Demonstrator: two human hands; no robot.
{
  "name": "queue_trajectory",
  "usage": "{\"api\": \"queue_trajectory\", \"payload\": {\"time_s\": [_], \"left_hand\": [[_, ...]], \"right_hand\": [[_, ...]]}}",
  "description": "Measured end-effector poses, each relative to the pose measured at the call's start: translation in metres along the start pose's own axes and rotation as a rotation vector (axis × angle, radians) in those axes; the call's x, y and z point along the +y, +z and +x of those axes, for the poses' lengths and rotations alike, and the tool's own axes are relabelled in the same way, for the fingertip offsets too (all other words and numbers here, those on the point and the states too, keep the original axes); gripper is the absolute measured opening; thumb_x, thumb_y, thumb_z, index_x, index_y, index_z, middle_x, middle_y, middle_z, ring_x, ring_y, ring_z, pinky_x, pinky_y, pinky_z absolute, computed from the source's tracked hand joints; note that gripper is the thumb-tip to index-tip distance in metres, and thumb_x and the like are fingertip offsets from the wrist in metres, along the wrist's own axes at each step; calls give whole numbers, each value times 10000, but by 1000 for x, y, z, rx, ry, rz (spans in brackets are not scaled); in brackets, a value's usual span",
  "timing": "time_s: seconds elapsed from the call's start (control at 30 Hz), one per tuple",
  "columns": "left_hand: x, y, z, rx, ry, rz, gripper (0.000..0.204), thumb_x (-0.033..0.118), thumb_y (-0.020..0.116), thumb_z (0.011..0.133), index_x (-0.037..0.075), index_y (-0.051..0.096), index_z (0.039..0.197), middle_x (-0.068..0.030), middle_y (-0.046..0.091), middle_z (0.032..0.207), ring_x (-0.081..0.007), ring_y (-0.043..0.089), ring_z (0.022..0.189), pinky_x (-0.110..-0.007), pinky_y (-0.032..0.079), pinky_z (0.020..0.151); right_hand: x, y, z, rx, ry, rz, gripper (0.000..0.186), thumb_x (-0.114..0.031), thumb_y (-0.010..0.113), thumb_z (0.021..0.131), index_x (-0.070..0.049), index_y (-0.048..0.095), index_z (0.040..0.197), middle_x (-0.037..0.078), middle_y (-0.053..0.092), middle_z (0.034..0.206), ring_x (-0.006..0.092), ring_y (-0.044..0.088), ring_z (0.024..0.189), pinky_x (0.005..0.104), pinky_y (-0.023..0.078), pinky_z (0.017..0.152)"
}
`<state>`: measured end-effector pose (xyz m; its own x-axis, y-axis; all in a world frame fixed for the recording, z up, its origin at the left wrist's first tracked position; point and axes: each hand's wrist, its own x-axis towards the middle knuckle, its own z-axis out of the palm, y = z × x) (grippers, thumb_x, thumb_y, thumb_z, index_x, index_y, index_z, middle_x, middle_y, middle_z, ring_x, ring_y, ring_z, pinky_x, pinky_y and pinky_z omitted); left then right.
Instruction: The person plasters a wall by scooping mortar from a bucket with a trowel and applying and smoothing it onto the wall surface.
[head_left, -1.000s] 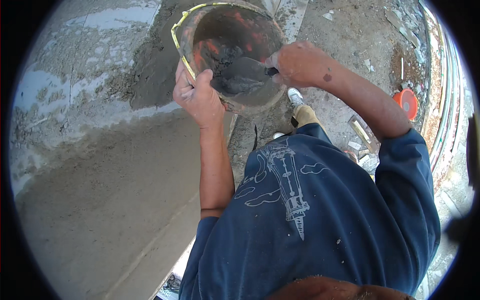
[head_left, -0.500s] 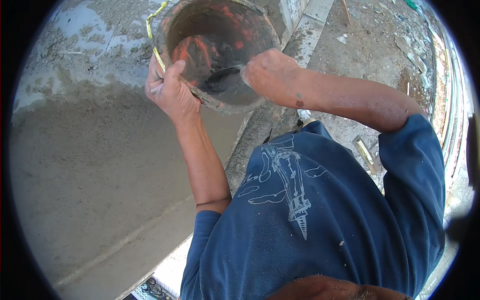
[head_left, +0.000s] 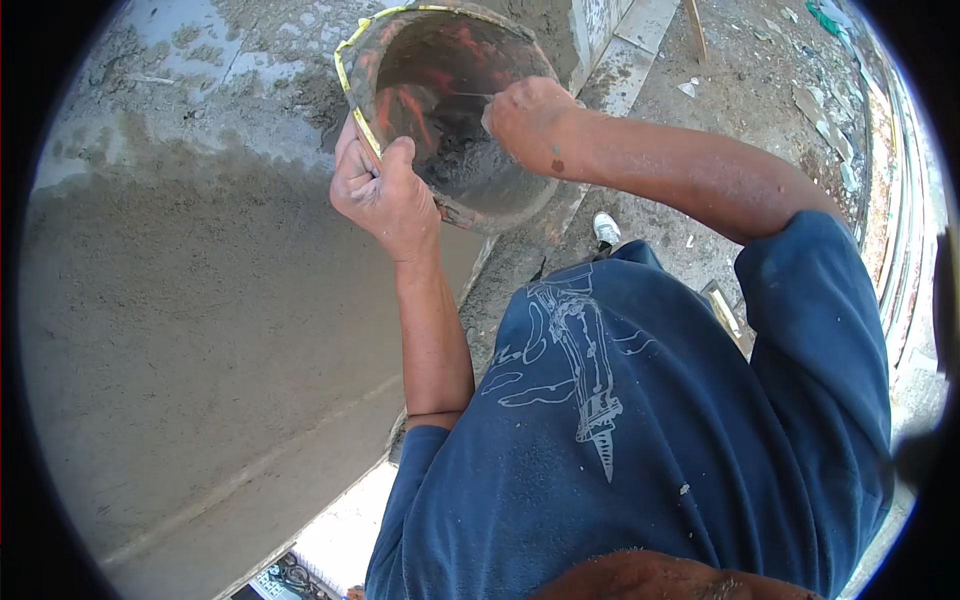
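Note:
A mortar-caked bucket (head_left: 500,205) with orange showing through inside is tipped so that its mouth faces me. A yellow band (head_left: 345,75) runs along its rim. My left hand (head_left: 385,190) is closed round the near left rim, thumb on top. Over the opening, my right hand (head_left: 530,115) is closed on a trowel, its handle hidden in the fist. The trowel blade (head_left: 466,94) shows nearly edge-on as a thin line inside the bucket. Wet grey mortar (head_left: 475,165) lies in the lower part of the bucket.
A smooth grey plastered surface (head_left: 220,330) spreads across the left, with rough, splattered concrete (head_left: 180,60) beyond it. My shoe (head_left: 606,229) stands on dirty ground below the bucket. A wooden stick (head_left: 695,30) and scattered debris (head_left: 825,120) lie at the right.
The bucket and my left hand have shifted right. My right hand has risen slightly away from me, and the trowel blade has lifted from the mortar and turned edge-on.

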<state>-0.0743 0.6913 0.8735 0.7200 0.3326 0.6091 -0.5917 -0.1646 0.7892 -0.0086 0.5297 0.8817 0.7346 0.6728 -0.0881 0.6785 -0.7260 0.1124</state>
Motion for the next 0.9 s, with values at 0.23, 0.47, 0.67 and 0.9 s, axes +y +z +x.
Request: {"api": "queue_trajectory", "payload": {"time_s": [0.23, 0.47, 0.67, 0.9], "left_hand": [[-18, 1, 1, 40, -62, 32, 95, -72, 575, 726, -72, 504, 662, -303, 644, 1321, -218, 671, 1026, -322, 500, 885], [-9, -3, 15, -33, -52, 99, 203, -73, 623, 708, -51, 432, 645, -315, 623, 1354, -182, 618, 964, -334, 479, 869], [-12, 19, 21, -121, -64, -211, 195, -86, 618, 698, -23, 441, 644, -297, 628, 1350, -194, 616, 945, -359, 480, 900], [-64, 22, 9, -58, -220, -162, 54, -66, 600, 723, -23, 578, 748, -213, 678, 1206, -220, 668, 1039, -360, 488, 999]], "right_hand": [[17, 14, 7, 66, 84, 81, 191, -141, 666, 886, -35, 760, 1013, 134, 770, 949, 293, 750, 984, 398, 597, 796], [60, 30, -2, 97, 225, 300, 240, -179, 614, 928, -39, 720, 1092, 173, 764, 969, 333, 741, 988, 427, 580, 857], [77, 80, -14, -506, 48, 1211, 402, -376, 617, 943, -44, 679, 1160, 90, 641, 721, 185, 604, 550, 358, 505, 569], [16, 108, -44, -356, 119, 1774, 324, -248, 633, 938, -46, 637, 1191, 16, 572, 717, 108, 540, 538, 288, 446, 497]]}}
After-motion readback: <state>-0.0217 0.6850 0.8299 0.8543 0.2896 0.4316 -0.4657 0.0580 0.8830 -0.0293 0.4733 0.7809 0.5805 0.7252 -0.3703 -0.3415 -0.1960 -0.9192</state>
